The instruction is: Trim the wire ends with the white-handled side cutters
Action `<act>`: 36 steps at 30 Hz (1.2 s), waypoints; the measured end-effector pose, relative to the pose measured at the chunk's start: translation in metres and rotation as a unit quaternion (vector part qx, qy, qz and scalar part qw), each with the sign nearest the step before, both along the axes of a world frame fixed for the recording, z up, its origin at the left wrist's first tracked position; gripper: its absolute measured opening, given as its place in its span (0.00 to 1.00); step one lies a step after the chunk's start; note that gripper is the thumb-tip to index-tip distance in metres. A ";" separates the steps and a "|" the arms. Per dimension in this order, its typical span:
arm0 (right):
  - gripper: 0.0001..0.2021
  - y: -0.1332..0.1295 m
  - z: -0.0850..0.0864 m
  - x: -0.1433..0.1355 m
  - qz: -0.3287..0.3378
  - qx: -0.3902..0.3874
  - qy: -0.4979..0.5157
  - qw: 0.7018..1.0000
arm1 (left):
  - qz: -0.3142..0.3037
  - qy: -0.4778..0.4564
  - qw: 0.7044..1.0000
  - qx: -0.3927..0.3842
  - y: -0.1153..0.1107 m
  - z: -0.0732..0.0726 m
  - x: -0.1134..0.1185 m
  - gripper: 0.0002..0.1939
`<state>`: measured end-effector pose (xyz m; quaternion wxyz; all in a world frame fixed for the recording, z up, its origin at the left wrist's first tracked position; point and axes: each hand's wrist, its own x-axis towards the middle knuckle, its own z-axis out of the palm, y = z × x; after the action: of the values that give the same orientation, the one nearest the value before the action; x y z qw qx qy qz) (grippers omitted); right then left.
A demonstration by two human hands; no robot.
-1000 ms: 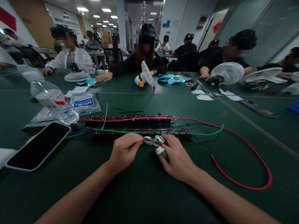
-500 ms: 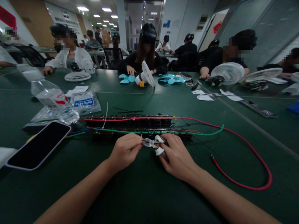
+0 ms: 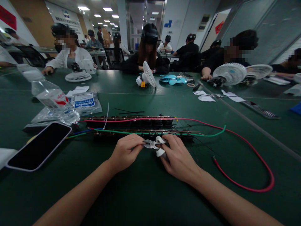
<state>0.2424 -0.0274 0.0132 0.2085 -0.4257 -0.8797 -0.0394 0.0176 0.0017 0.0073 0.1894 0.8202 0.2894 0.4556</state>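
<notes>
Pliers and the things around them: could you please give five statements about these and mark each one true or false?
1. The right hand holds the pliers. True.
2. The left hand is at the tips of the pliers. True.
3. The phone lies to the right of both hands. False: the phone lies to their left.
4. The bottle is farther away than the phone. True.
5. The green wire reaches farther right than the red wire. False: the red wire does.

One camera is sitting on the person's head, facing forward and down, looking closely over both hands (image 3: pixel 152 153) toward the room behind
</notes>
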 end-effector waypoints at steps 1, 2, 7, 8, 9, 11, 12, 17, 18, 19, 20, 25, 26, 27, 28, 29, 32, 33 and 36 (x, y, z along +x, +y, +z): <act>0.12 0.000 0.000 0.000 0.000 -0.002 0.001 1.000 | 0.000 -0.003 1.000 -0.001 0.000 0.000 0.000 0.08; 0.12 0.000 0.000 0.000 0.001 -0.005 0.001 1.000 | 0.000 -0.006 1.000 -0.001 0.000 -0.001 0.000 0.08; 0.11 0.000 -0.001 0.000 -0.002 -0.004 -0.003 1.000 | -0.005 -0.005 1.000 0.002 0.001 -0.002 -0.001 0.09; 0.11 0.000 -0.001 0.000 -0.002 -0.002 -0.005 1.000 | -0.005 -0.002 1.000 0.002 0.001 -0.002 -0.001 0.09; 0.11 0.000 -0.001 0.000 -0.002 -0.001 -0.006 1.000 | -0.004 0.000 1.000 0.002 0.001 -0.002 -0.001 0.09; 0.11 0.000 -0.002 0.000 -0.001 0.001 -0.009 1.000 | -0.003 0.003 1.000 0.002 0.001 -0.002 -0.001 0.09; 0.11 0.000 -0.002 0.001 -0.002 0.001 -0.011 1.000 | -0.002 0.003 1.000 0.001 0.001 -0.001 -0.001 0.09; 0.11 0.001 -0.003 0.001 -0.002 0.004 -0.019 1.000 | -0.003 0.008 1.000 0.004 0.001 -0.002 -0.001 0.08; 0.11 0.001 -0.003 0.001 -0.001 0.003 -0.020 1.000 | -0.003 0.008 1.000 0.004 0.001 -0.002 -0.001 0.08; 0.11 0.001 -0.002 0.001 -0.001 0.001 -0.020 1.000 | -0.003 0.008 1.000 0.004 0.001 -0.002 -0.001 0.08; 0.11 0.001 -0.002 0.001 -0.001 -0.002 -0.019 1.000 | -0.002 0.007 1.000 0.005 0.001 -0.002 -0.001 0.08; 0.11 0.000 0.000 0.001 -0.005 -0.014 -0.012 1.000 | 0.001 0.006 1.000 0.006 0.002 -0.002 -0.001 0.08; 0.11 0.000 0.000 0.001 -0.004 -0.015 -0.012 1.000 | 0.001 0.006 1.000 0.007 0.002 -0.003 -0.001 0.08; 0.11 0.000 0.000 0.001 -0.004 -0.015 -0.012 1.000 | 0.001 0.006 1.000 0.008 0.002 -0.003 -0.001 0.08; 0.11 0.000 0.000 0.001 -0.004 -0.014 -0.012 1.000 | 0.001 0.006 1.000 0.010 0.002 -0.003 -0.001 0.08; 0.11 0.000 0.000 0.001 -0.004 -0.014 -0.014 1.000 | 0.001 0.007 1.000 0.012 0.002 -0.003 -0.001 0.08; 0.11 0.000 -0.001 0.002 -0.004 -0.014 -0.016 1.000 | 0.003 0.007 1.000 0.012 0.001 -0.003 -0.001 0.08; 0.11 0.000 -0.002 0.002 -0.003 -0.014 -0.018 1.000 | 0.004 0.007 1.000 0.011 0.001 -0.003 -0.001 0.08; 0.11 0.000 -0.002 0.002 -0.002 -0.012 -0.022 1.000 | 0.004 0.005 1.000 0.012 0.001 -0.002 0.000 0.08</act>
<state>0.2444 -0.0270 0.0110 0.1841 -0.4289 -0.8836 -0.0384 0.0174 0.0029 0.0054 0.1763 0.8235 0.2879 0.4559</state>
